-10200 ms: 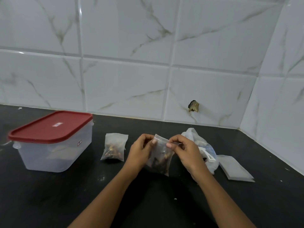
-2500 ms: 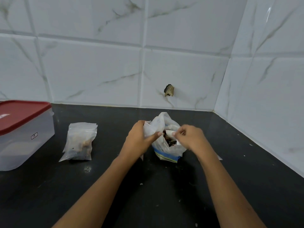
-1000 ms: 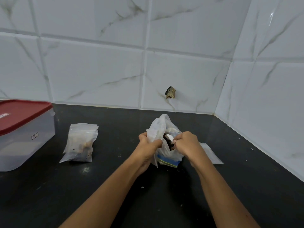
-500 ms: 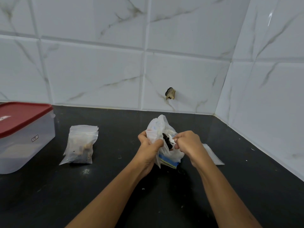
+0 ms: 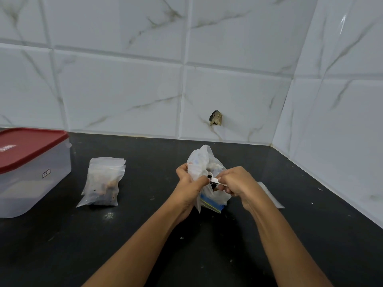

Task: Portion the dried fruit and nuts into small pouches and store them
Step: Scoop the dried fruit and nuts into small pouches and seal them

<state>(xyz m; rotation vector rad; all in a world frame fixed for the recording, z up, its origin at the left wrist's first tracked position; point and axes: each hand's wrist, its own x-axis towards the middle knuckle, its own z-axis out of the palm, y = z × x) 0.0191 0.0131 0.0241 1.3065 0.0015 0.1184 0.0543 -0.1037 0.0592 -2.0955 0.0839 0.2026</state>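
Note:
A crumpled clear bag of dried fruit and nuts (image 5: 200, 160) with a blue zip strip stands on the black counter (image 5: 186, 255), centre right. My left hand (image 5: 189, 186) grips the clear plastic at its left rim; a flap of plastic hangs below my fist. My right hand (image 5: 238, 181) pinches the handle of a small white scoop (image 5: 215, 180), whose bowl carries dark fruit pieces at the bag's mouth. Filled small pouches (image 5: 103, 181) lie stacked to the left. A flat empty pouch (image 5: 270, 196) shows behind my right wrist.
A clear plastic box with a red lid (image 5: 31, 148), shut, stands at the left edge. Tiled walls meet in a corner at the back right. Crumbs dot the counter.
The pouch I held ten seconds ago now lies on the stack at the left. Both hands moved to the big bag; over the last second the scoop rose slightly with dark pieces.

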